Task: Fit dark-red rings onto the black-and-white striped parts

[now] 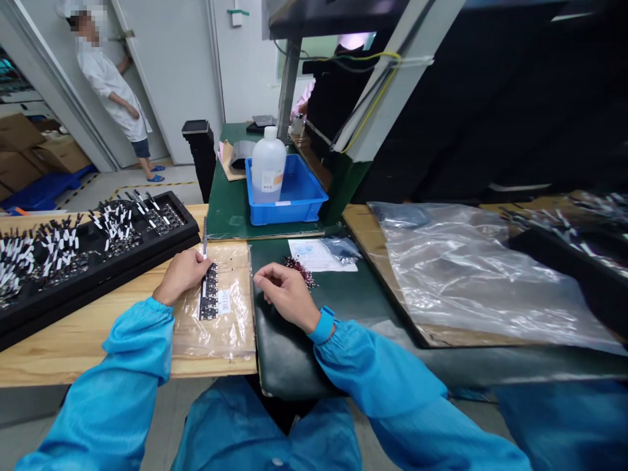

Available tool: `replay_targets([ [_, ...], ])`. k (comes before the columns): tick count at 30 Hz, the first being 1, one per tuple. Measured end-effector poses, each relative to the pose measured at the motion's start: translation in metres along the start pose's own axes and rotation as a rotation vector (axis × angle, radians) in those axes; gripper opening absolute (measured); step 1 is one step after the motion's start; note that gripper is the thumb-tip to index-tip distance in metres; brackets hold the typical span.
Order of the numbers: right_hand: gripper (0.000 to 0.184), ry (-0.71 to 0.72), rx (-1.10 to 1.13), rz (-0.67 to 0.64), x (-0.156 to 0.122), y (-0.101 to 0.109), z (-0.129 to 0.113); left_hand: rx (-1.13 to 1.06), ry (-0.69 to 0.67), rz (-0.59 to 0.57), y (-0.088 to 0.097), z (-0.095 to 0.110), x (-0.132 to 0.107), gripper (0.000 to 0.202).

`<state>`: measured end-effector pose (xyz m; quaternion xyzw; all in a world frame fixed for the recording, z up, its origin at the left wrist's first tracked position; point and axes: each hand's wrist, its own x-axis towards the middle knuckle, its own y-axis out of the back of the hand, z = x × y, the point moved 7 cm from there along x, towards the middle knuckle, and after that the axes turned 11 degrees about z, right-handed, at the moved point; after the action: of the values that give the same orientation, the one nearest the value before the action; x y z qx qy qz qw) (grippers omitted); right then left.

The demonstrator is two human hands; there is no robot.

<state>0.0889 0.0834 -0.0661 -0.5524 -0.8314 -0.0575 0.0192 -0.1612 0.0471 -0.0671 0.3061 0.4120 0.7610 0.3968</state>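
Observation:
My left hand (185, 273) is closed, thumb and fingertips pinched at a thin grey strip (205, 243) beside a panel of small black circuit boards (210, 294). The panel lies with a white printed label (224, 301) on a clear plastic bag (240, 330) over the wooden table. My right hand (288, 294) hovers to the right, over the edge of the dark green mat (279, 350). Its thumb and forefinger are pressed together; anything between them is too small to make out. Just behind it lies a heap of small dark red and black wire pieces (300, 269).
Black trays (118, 258) with many wired parts stand at left. Behind are a blue bin (307, 212) with a white bottle (268, 167) and a paper sheet (314, 256). Plastic sheeting (466, 275) covers cardboard at right, below a slanted post (387, 85). A person (112, 85) stands by the door.

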Motion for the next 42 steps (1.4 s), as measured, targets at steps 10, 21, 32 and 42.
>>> replay_targets([
  [10,0.022,0.012,-0.013,-0.008,0.000,-0.001,0.004,-0.100,0.016,0.026,0.008,0.007,-0.003,0.017],
  [21,0.021,0.025,-0.015,-0.021,-0.001,-0.002,-0.001,-0.753,0.358,-0.228,-0.010,0.016,-0.023,0.033],
  [32,0.019,0.077,-0.051,-0.034,-0.004,-0.002,-0.007,-1.206,0.338,-0.347,-0.015,0.044,-0.035,0.056],
  [42,0.017,0.198,-0.123,-0.004,-0.008,0.002,-0.017,-1.212,0.124,-0.156,-0.013,0.071,-0.054,0.049],
])
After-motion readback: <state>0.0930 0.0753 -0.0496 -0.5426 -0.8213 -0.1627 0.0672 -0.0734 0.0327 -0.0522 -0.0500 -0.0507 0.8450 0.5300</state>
